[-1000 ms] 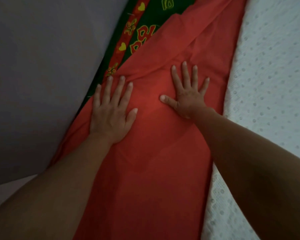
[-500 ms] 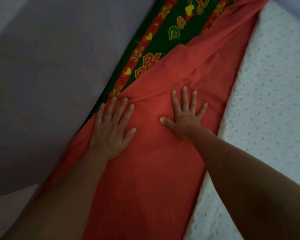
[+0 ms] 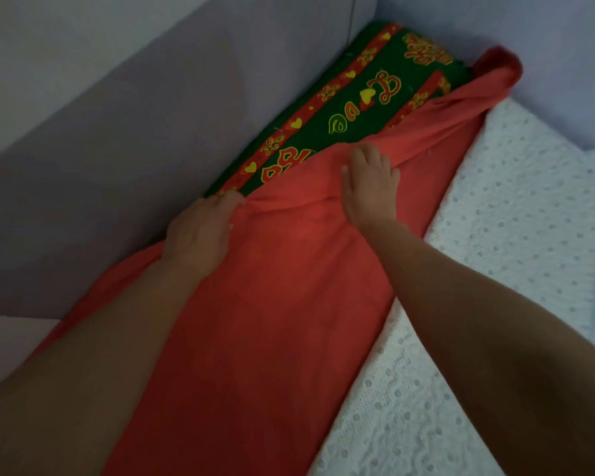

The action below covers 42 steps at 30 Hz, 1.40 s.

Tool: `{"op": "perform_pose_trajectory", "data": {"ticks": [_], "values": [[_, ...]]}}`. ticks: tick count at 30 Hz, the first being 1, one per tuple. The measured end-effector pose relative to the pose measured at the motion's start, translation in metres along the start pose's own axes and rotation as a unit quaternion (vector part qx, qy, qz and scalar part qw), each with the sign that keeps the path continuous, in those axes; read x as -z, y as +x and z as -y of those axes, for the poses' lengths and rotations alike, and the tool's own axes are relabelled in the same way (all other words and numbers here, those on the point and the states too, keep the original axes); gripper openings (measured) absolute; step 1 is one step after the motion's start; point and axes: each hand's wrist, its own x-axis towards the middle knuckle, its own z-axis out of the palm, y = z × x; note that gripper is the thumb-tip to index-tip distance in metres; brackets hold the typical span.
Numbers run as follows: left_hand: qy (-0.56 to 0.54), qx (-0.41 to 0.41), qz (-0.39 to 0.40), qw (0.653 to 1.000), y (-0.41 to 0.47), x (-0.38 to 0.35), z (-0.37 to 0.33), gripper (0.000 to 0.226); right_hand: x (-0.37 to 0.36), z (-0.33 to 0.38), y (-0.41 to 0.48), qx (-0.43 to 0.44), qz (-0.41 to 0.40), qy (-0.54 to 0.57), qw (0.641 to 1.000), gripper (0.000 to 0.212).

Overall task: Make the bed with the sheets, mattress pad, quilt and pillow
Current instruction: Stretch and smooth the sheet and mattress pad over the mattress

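- Step in hand, as I judge it: drawing the red sheet (image 3: pixel 272 304) up over the green patterned cloth (image 3: pixel 351 108) that lies along the wall (image 3: pixel 117 115)
- Red sheet: a long band running from the near edge of view to the far corner, wall on its left, white eyelet cover (image 3: pixel 495 235) on its right; its far end is bunched in a rolled lump at the corner
- Green cloth: bare only in a wedge beside the wall; the rest is under the red
- Left hand (image 3: pixel 200 231): fingers curled, pinching the red edge where it meets the green, close to the wall; a fan of creases runs from the pinch
- Right hand (image 3: pixel 370 187): fingers bent over the same edge further along, tips sunk in the fold, so I read it as a grip; how deep, I cannot tell
- Progress: early to middle; no pillow in view
- Next move calls for: both hands pulling together toward the wall with even tension, then flattening the ridge between them
- Risk: an uneven pull drags the red off the white side
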Motion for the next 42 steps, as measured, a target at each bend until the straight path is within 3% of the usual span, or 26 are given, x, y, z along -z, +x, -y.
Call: {"op": "perform_pose_trajectory", "data": {"ticks": [5, 11, 14, 18, 22, 24, 28, 30, 35, 39, 42], "values": [[0.005, -0.006, -0.047, 0.999, 0.012, 0.019, -0.009, 0.058, 0.001, 0.011, 0.059, 0.125, 0.156, -0.061, 0.978, 0.055], [0.056, 0.066, 0.006, 0.996, 0.022, 0.022, -0.008, 0.024, 0.007, 0.023, 0.091, 0.18, 0.232, -0.216, 0.931, 0.035], [0.046, 0.095, 0.001, 0.994, 0.024, 0.023, -0.008, 0.014, 0.015, 0.021, 0.097, 0.128, 0.191, -0.205, 0.951, 0.025], [-0.03, 0.155, -0.013, 0.987, 0.024, 0.019, -0.005, 0.01, 0.026, 0.033, 0.12, 0.098, 0.033, -0.085, 0.991, 0.021], [-0.034, 0.191, -0.11, 0.975, 0.025, 0.01, -0.01, 0.02, 0.013, 0.066, 0.142, 0.081, 0.017, 0.052, 0.995, 0.016], [-0.016, 0.156, -0.116, 0.981, 0.022, 0.0, -0.014, 0.034, -0.004, 0.067, 0.141, 0.069, 0.017, 0.114, 0.991, 0.015], [0.088, 0.022, -0.025, 0.996, 0.014, -0.032, -0.007, 0.067, -0.043, 0.051, 0.123, 0.067, 0.142, 0.197, 0.968, 0.034], [0.083, 0.051, 0.036, 0.995, 0.012, -0.038, -0.001, 0.075, -0.054, 0.045, 0.12, 0.088, 0.206, 0.168, 0.96, 0.04], [0.089, 0.104, 0.088, 0.987, 0.029, -0.04, -0.008, 0.082, -0.058, 0.042, 0.123, 0.161, 0.258, -0.019, 0.952, 0.046], [0.113, 0.131, 0.15, 0.974, 0.048, -0.033, -0.009, 0.085, -0.059, 0.043, 0.131, 0.162, 0.33, -0.041, 0.929, 0.051], [0.147, 0.134, 0.194, 0.961, 0.055, -0.024, -0.024, 0.087, -0.05, 0.033, 0.135, 0.163, 0.367, 0.004, 0.916, 0.054]]}}
